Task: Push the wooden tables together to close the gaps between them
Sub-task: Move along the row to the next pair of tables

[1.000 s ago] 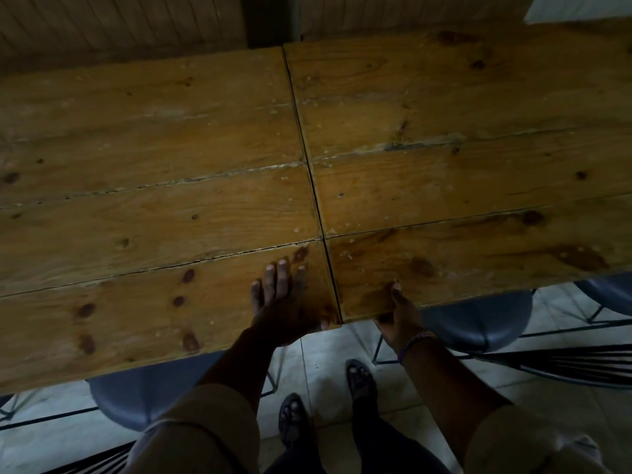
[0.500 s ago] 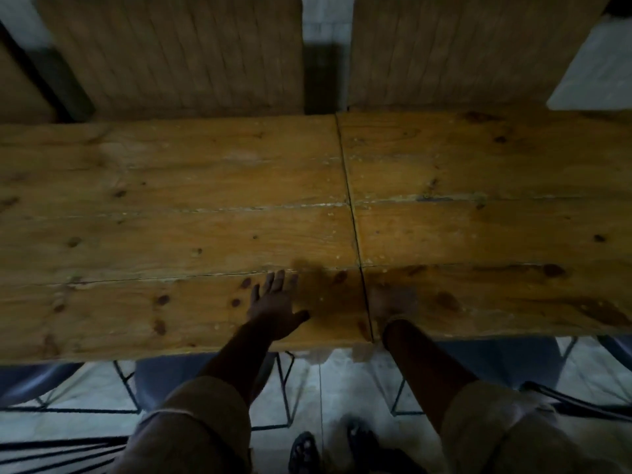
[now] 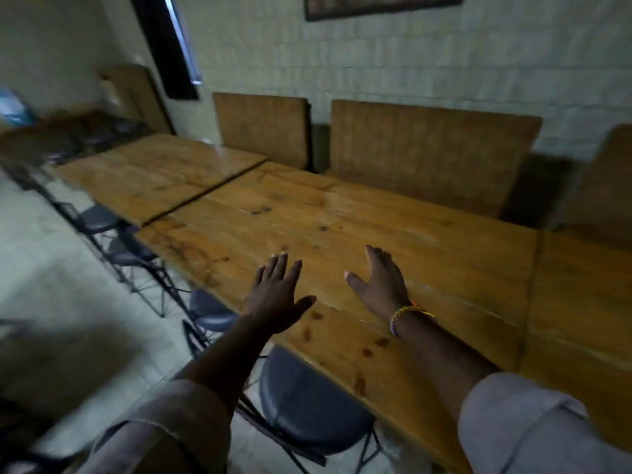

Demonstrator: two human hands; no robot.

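A row of wooden plank tables runs from near right to far left. The middle table (image 3: 359, 227) lies under both hands. Its seam with the right table (image 3: 581, 302) looks tight, a thin line. A dark gap (image 3: 205, 196) shows between the middle table and the far left table (image 3: 154, 172). My left hand (image 3: 273, 295) hovers over the near edge of the middle table, fingers spread, holding nothing. My right hand (image 3: 379, 282), with a beaded bracelet on the wrist, is held open just above the tabletop, thumb out.
Dark round stools (image 3: 307, 405) on wire legs are tucked under the near side of the tables; more stools (image 3: 102, 220) stand further left. Wooden bench backs (image 3: 427, 152) line the brick wall behind. Pale floor (image 3: 51, 285) opens to the left.
My head has lifted and turned left, bringing the far table and its gap into view. Both hands have come off the closed seam and now float open over the middle table.
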